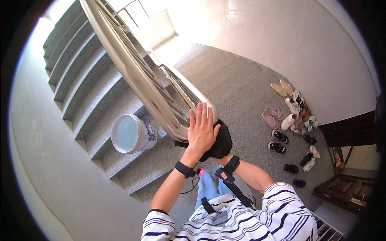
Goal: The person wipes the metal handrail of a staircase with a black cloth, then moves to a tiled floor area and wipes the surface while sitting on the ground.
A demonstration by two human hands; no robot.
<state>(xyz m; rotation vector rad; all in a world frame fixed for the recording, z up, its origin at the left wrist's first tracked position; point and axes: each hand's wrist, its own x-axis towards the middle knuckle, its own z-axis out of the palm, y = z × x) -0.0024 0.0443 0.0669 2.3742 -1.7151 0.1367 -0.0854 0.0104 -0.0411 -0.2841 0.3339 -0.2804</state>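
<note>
My left hand (pixel 201 137) lies flat, palm down, over the curved end of a polished metal handrail (pixel 132 69), with its fingers extended and slightly apart. A black cloth (pixel 221 141) is bunched around the lower side of that bend, and a dark edge of it shows left of my left hand. My right hand (pixel 222 160) is at the cloth's near side, its fingers hidden by the fabric. Left of the rail, a white plastic bucket (pixel 147 135) stands on a stair step, holding bluish water (pixel 126 133).
Grey stone stairs (pixel 99 99) rise to the upper left beside a pale wall (pixel 45 144). Several pairs of shoes and slippers (pixel 288 122) are spread over the floor (pixel 241 87) at right. A brown door (pixel 343 189) and a white rack (pixel 327 226) are at lower right.
</note>
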